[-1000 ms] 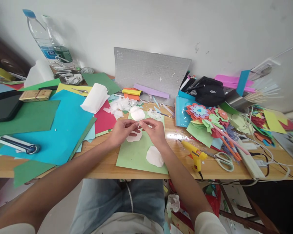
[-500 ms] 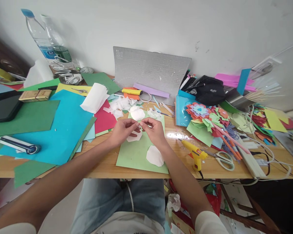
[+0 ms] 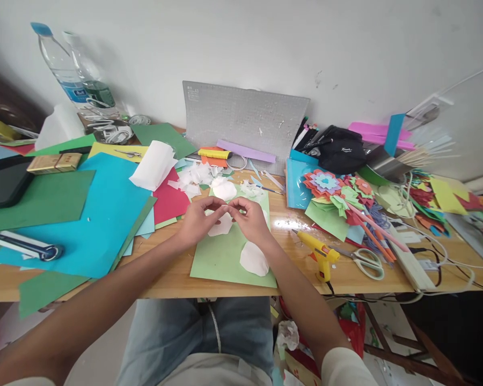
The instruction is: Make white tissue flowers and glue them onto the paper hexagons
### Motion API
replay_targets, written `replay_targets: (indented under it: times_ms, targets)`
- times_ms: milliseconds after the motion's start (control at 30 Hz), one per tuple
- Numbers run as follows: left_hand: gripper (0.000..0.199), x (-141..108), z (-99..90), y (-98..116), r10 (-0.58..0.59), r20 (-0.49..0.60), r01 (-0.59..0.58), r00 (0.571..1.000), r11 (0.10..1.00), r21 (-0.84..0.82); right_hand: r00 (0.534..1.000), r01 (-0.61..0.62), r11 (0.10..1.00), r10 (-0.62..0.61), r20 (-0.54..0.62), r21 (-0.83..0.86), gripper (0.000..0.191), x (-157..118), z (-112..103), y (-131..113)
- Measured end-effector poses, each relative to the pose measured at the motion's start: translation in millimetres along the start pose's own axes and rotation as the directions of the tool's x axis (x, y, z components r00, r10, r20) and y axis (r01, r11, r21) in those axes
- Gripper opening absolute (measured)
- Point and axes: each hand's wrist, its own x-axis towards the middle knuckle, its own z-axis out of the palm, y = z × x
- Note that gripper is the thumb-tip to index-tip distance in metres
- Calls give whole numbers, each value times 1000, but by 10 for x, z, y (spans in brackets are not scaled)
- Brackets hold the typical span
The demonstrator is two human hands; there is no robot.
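My left hand (image 3: 203, 219) and my right hand (image 3: 248, 217) meet fingertip to fingertip above a light green sheet (image 3: 213, 262). Both are closed in a pinch; whatever sits between the fingertips is too small to make out. Just below the left fingers lies a white paper piece (image 3: 220, 227). Another white piece (image 3: 254, 259) rests on the sheet beside my right wrist, and a third (image 3: 224, 190) is beyond the hands. Torn white scraps (image 3: 193, 176) are heaped behind them.
Right of the hands lie a yellow glue gun (image 3: 317, 251), scissors (image 3: 368, 264) and paper flowers (image 3: 326, 184). A white roll (image 3: 153, 165), blue paper (image 3: 104, 214) and a stapler (image 3: 28, 245) are on the left. Behind stands a grey cutting mat (image 3: 243, 119).
The fingertips of my two hands have drawn closer together, with the fingers more curled. The whole view has shifted slightly. The paper pieces lie as before.
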Motion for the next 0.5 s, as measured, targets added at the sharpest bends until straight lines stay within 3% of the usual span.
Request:
replay_targets:
  times_ms: [133, 500]
  targets:
    - [33, 22, -14, -32, 20, -27, -20, 999, 1000, 7, 999, 37, 998, -38, -7, -51, 20, -15, -6, -21]
    - [34, 20, 20, -5, -109, -86, 93, 990, 981, -172, 999, 36, 997, -36, 9, -67, 21, -1, 2, 10]
